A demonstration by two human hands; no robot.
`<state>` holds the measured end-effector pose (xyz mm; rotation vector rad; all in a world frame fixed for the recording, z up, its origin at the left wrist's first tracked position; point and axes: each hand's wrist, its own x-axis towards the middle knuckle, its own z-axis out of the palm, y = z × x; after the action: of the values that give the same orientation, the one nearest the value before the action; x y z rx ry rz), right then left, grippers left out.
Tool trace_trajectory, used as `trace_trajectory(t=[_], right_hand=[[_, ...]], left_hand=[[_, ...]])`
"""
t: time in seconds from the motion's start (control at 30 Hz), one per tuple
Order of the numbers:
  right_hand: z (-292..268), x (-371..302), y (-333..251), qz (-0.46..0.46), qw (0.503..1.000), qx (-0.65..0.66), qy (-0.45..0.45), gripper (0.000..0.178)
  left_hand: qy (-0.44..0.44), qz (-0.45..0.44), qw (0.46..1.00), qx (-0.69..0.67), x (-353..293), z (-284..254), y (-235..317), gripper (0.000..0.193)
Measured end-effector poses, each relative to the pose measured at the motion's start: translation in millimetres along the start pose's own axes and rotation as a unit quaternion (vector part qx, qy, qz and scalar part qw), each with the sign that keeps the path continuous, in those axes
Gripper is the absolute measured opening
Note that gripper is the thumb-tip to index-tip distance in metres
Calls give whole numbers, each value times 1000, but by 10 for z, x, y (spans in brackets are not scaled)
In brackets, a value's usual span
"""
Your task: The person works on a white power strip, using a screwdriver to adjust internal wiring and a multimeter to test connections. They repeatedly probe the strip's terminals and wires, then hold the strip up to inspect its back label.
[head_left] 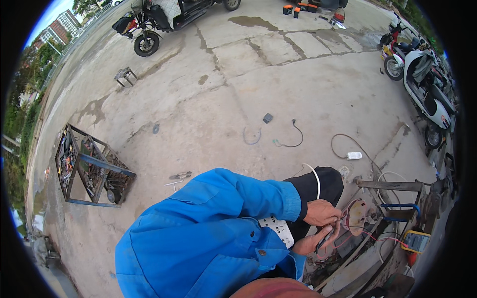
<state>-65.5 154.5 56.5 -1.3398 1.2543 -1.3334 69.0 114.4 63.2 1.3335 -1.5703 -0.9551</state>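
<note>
My left hand (pixel 322 212) comes out of a blue sleeve, its fingers closed on a bundle of thin red wires (pixel 343 218) beside a round pinkish metal part (pixel 357 216). Just below it, my right hand (pixel 309 244) holds a slim black probe (pixel 325 237) pointed toward the same wires. A white power strip (pixel 279 229) lies across my lap, next to my black trouser knee (pixel 320 183). A yellow multimeter (pixel 416 242) sits to the right, with red leads running back toward my hands.
A rusty metal frame (pixel 392 186) surrounds the work spot. On the concrete, a metal crate of tools (pixel 89 170) stands to the left. Loose cables (pixel 293 139) and a white charger (pixel 354 155) lie ahead. Scooters (pixel 422 79) are parked right, a tricycle (pixel 154 22) far back.
</note>
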Motion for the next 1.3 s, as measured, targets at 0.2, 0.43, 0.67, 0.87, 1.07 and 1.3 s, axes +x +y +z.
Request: trace_trajectory(t=[0.2, 0.43, 0.67, 0.87, 1.07, 1.3], right_hand=[[192, 44, -33, 72, 994, 85, -11, 56], [160, 43, -132, 151, 981, 125, 12, 53], [338, 14, 146, 91, 984, 145, 53, 47], [326, 60, 247, 57, 987, 130, 70, 48], [262, 8, 207, 78, 989, 104, 73, 50], [170, -27, 191, 68, 994, 86, 19, 54]], left_hand=[[5, 84, 990, 116, 42, 105, -270, 20], [16, 87, 992, 93, 102, 128, -332, 22], [3, 101, 985, 142, 175, 124, -403, 22], [8, 111, 980, 164, 203, 146, -408, 21], [-7, 112, 976, 184, 189, 210, -388, 22], [-31, 95, 971, 218, 153, 194, -341, 27]])
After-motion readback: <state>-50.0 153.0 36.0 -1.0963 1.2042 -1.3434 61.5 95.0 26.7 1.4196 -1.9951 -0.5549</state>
